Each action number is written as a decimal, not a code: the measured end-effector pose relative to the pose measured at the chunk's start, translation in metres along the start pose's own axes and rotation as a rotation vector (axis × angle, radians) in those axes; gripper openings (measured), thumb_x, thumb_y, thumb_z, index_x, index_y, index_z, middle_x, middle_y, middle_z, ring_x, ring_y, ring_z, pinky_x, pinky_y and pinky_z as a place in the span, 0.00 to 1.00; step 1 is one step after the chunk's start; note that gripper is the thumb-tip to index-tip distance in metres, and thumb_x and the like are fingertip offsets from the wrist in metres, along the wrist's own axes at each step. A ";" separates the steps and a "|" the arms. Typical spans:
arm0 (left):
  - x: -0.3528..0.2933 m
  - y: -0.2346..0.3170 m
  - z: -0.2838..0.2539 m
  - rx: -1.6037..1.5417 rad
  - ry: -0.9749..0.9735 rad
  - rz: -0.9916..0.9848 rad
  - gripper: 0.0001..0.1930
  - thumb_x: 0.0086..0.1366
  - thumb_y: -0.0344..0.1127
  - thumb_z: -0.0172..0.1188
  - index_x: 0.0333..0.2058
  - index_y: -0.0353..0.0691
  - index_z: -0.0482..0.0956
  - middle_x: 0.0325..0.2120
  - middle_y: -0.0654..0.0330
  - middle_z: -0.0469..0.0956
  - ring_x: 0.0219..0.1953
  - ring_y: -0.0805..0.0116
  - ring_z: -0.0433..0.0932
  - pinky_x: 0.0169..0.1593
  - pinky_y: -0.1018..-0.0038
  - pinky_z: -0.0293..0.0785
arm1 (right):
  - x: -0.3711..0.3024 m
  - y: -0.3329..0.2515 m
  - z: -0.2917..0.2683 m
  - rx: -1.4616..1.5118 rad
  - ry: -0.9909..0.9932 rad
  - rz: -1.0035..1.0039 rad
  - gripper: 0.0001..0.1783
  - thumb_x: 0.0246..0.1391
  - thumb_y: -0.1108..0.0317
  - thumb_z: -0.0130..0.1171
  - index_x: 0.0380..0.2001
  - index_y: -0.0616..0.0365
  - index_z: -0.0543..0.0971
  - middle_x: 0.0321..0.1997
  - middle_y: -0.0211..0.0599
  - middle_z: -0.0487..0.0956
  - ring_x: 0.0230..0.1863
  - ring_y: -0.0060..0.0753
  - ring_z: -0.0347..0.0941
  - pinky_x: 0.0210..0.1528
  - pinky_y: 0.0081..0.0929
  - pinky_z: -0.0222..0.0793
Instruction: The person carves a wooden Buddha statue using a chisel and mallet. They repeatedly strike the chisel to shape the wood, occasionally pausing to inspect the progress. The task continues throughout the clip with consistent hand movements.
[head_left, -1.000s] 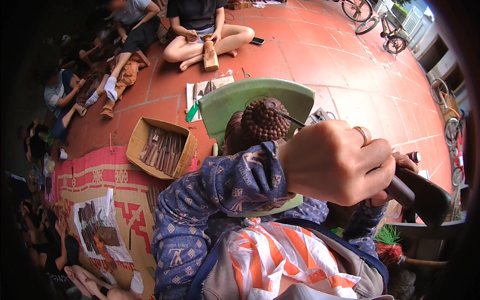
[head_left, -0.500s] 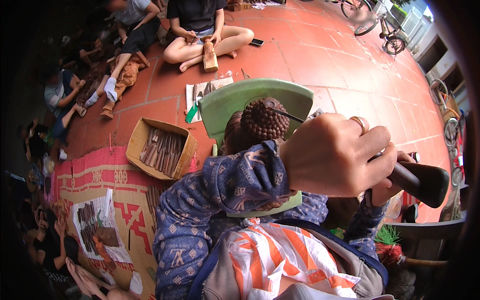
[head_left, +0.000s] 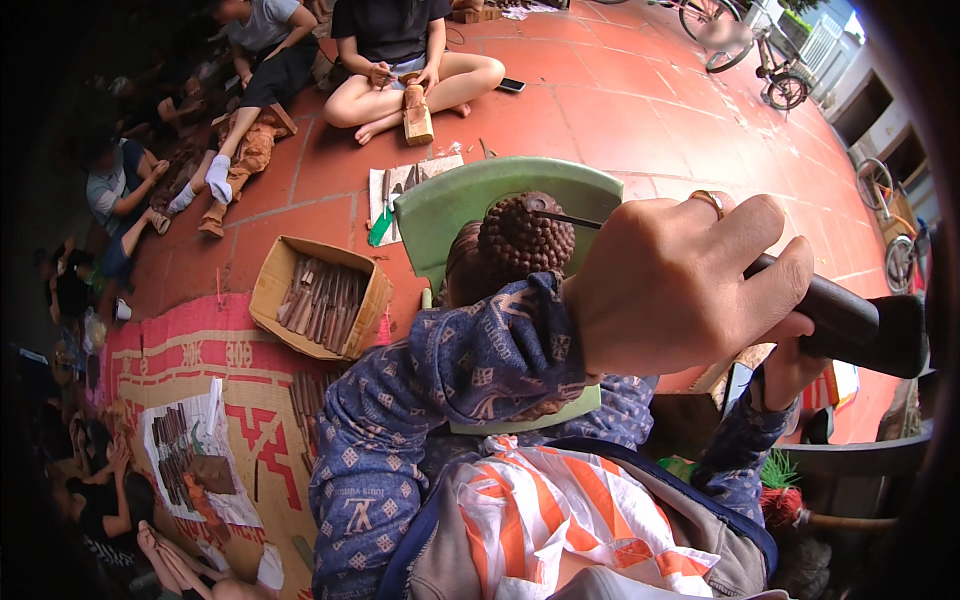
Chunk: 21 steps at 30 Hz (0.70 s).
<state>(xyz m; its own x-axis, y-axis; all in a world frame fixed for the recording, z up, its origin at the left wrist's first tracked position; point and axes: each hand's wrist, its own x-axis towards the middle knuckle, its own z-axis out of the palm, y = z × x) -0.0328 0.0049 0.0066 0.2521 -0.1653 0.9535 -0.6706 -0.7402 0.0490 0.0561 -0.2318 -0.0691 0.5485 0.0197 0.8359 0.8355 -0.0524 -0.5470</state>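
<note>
A dark brown wooden carved head with rows of knobby curls rests on a green plastic chair. My left hand, with a ring on one finger, grips a chisel. Its thin metal shank runs left to the crown of the carved head, and its tip meets the curls. The dark handle sticks out past my fingers to the right. Lower and partly hidden behind it, my right hand is closed around a dark mallet, whose block-like head is at the handle's end.
A cardboard box of wooden-handled tools stands left of the chair. Farther left, more tools lie on white paper over a patterned mat. A seated person carves wood ahead. Bicycles stand far right.
The mallet head has swung right and slightly up, and my right hand has shifted to the right with it. My left hand's fingers have loosened a little around the chisel handle.
</note>
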 end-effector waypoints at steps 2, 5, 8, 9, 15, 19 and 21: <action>0.000 0.001 0.000 0.012 0.002 -0.006 0.20 0.47 0.45 0.64 0.35 0.38 0.76 0.26 0.59 0.70 0.20 0.65 0.74 0.21 0.73 0.70 | 0.001 0.001 0.001 -0.026 0.009 0.021 0.24 0.49 0.76 0.62 0.48 0.66 0.67 0.40 0.41 0.75 0.39 0.28 0.73 0.45 0.25 0.69; -0.002 0.001 0.001 -0.015 0.053 -0.010 0.20 0.47 0.46 0.63 0.35 0.39 0.76 0.25 0.60 0.69 0.20 0.66 0.73 0.21 0.73 0.70 | 0.005 0.000 -0.006 -0.068 0.013 0.044 0.23 0.49 0.77 0.62 0.49 0.67 0.67 0.41 0.41 0.75 0.39 0.28 0.73 0.45 0.24 0.69; -0.001 -0.001 0.002 -0.018 0.096 -0.004 0.20 0.48 0.46 0.63 0.36 0.39 0.76 0.25 0.60 0.69 0.19 0.66 0.72 0.21 0.73 0.70 | 0.008 0.003 -0.019 -0.108 0.016 0.077 0.23 0.49 0.77 0.62 0.49 0.67 0.68 0.41 0.42 0.75 0.40 0.28 0.73 0.45 0.24 0.69; -0.001 -0.002 0.004 -0.014 0.111 -0.003 0.20 0.48 0.46 0.63 0.36 0.39 0.76 0.25 0.60 0.68 0.19 0.66 0.72 0.21 0.73 0.70 | 0.009 0.002 -0.021 -0.129 0.013 0.088 0.23 0.49 0.77 0.62 0.49 0.67 0.68 0.41 0.42 0.75 0.40 0.28 0.73 0.45 0.24 0.69; 0.000 -0.007 0.017 0.070 0.197 -0.021 0.20 0.51 0.47 0.61 0.37 0.39 0.76 0.25 0.60 0.68 0.18 0.66 0.72 0.20 0.72 0.69 | 0.021 -0.008 -0.013 -0.148 -0.067 0.159 0.14 0.49 0.81 0.60 0.41 0.67 0.74 0.35 0.38 0.77 0.30 0.20 0.74 0.33 0.17 0.70; 0.003 -0.006 0.016 0.108 0.180 -0.068 0.18 0.52 0.48 0.60 0.33 0.39 0.75 0.22 0.60 0.69 0.20 0.65 0.74 0.21 0.72 0.70 | 0.023 -0.021 0.001 -0.082 -0.108 0.340 0.12 0.49 0.82 0.60 0.38 0.67 0.74 0.30 0.32 0.75 0.23 0.15 0.69 0.24 0.13 0.63; 0.009 -0.004 0.015 0.145 0.152 -0.108 0.17 0.53 0.48 0.60 0.28 0.39 0.75 0.19 0.60 0.70 0.21 0.65 0.75 0.22 0.72 0.71 | 0.026 -0.021 0.006 -0.096 -0.128 0.243 0.11 0.49 0.81 0.60 0.37 0.65 0.74 0.30 0.30 0.74 0.23 0.14 0.68 0.25 0.14 0.62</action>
<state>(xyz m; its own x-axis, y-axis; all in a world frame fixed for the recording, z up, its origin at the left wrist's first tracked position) -0.0175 -0.0039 0.0104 0.2014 0.0120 0.9794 -0.5355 -0.8359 0.1203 0.0528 -0.2238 -0.0356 0.7373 0.1205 0.6648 0.6752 -0.1650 -0.7189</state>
